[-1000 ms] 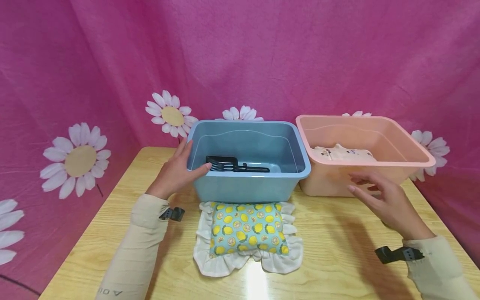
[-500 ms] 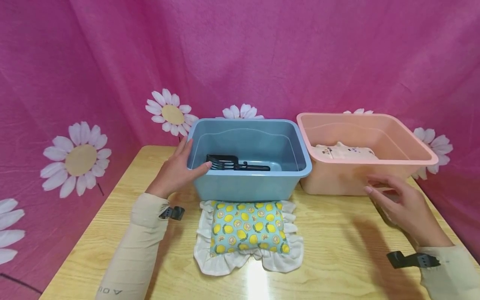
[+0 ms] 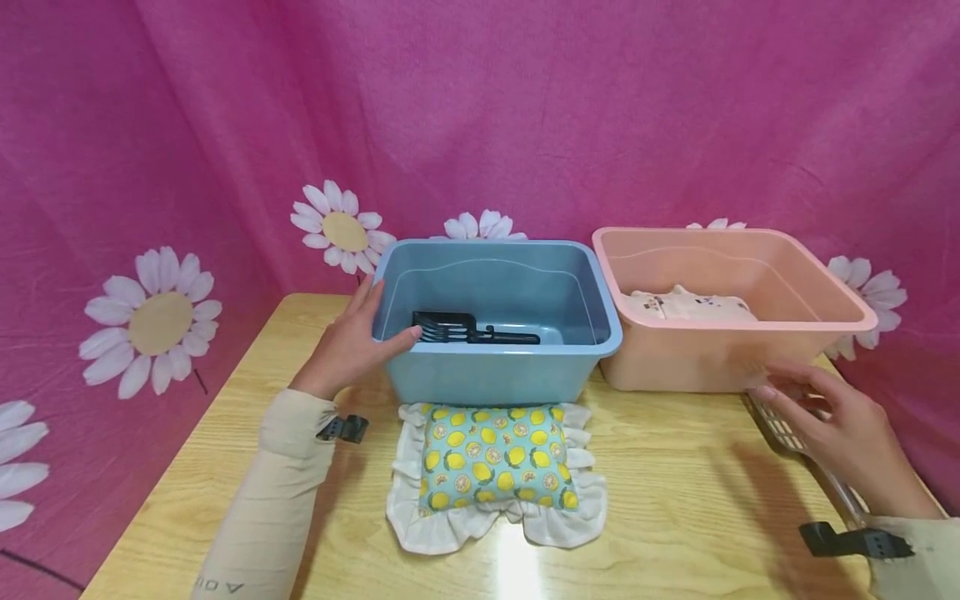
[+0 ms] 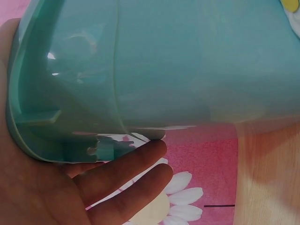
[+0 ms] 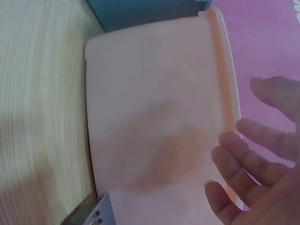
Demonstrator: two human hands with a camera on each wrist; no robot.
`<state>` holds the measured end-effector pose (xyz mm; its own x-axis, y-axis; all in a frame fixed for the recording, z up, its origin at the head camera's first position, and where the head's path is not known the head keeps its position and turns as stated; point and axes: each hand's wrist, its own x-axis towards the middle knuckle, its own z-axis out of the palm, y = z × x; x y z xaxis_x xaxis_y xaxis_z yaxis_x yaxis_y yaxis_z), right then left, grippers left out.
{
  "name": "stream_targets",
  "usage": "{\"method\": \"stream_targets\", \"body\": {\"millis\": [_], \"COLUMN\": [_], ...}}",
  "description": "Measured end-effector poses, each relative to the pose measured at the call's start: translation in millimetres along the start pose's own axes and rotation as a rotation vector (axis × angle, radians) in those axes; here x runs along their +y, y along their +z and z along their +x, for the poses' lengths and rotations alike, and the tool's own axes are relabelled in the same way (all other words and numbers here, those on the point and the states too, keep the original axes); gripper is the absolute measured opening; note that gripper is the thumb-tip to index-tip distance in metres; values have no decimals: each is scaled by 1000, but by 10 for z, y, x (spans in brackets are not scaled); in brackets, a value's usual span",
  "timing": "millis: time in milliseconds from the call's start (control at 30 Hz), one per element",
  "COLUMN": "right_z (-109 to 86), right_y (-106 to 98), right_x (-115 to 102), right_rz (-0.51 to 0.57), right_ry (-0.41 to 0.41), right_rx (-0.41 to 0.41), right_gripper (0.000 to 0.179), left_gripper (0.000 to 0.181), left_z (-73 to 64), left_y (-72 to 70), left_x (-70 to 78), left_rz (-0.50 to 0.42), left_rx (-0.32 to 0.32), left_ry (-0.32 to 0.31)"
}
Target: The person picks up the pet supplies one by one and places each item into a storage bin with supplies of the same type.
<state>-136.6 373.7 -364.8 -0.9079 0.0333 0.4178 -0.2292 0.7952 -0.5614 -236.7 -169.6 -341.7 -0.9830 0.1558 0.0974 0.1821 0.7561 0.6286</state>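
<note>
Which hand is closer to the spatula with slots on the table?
Right. The right hand is over the slotted spatula, while the left hand is farther off, at the left end of the blue tub.

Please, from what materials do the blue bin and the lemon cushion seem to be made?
Blue bin: probably smooth, glossy plastic, judging by its moulded rim and shiny highlights. Lemon cushion: apparently matte printed fabric; its white edging gathers in ruffles.
</note>
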Motion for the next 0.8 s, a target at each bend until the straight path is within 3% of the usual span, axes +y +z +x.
{"method": "stream_targets", "body": {"millis": [133,800], "right_z": [-27,-293], "right_y": [-53,-110], "right_x": [73,377], "right_rz": [-1,-53], "right_ry": [-28,66], "right_rx": [32,68], "right_gripper": [37,35], "left_gripper": [102,102], "left_z": [-4,-11], "left_y": [-3,-4], "left_x": [-1,0], "left_rz": [3,4], "left_rx": [3,4], "left_ry": [1,16]}}
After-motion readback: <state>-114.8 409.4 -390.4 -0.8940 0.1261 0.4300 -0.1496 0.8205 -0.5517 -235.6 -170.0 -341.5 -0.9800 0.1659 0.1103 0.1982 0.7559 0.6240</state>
